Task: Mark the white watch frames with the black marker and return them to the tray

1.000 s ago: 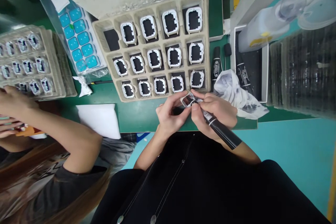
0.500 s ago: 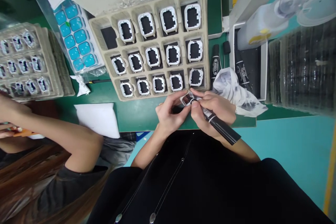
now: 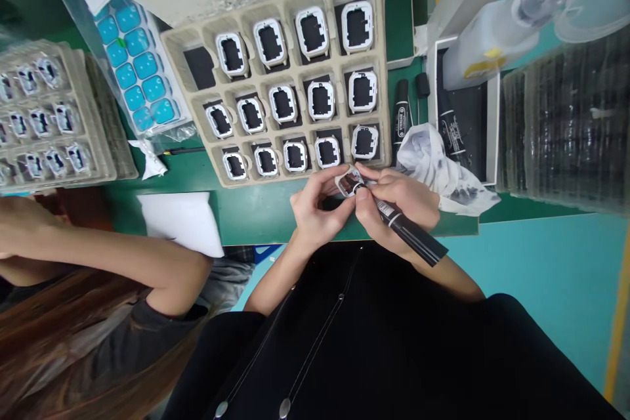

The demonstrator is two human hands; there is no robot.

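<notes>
Between thumb and fingers, my left hand (image 3: 319,207) grips a small white watch-like frame (image 3: 346,182) just below the tray. My right hand (image 3: 401,207) is closed round a thick black marker (image 3: 416,238), its front end at the frame and its back end pointing down to the right. Fingers of the right hand also come close to the frame's right side. Above both hands lies a beige compartment tray (image 3: 231,86) with rows of similar white frames (image 3: 312,33) over dark inserts; its top left compartment holds only a dark insert.
A crumpled stained cloth (image 3: 428,164) and another marker (image 3: 401,115) lie right of the tray. Beyond are an open box (image 3: 493,125), a bottle (image 3: 485,46) and stacked clear trays (image 3: 566,138). At the left, a co-worker's arm (image 3: 113,252) is near a white sheet (image 3: 182,220).
The co-worker's forearm and elbow have shifted to the right and down. The whole view has shifted slightly; my hands keep nearly the same hold on the frame and marker.
</notes>
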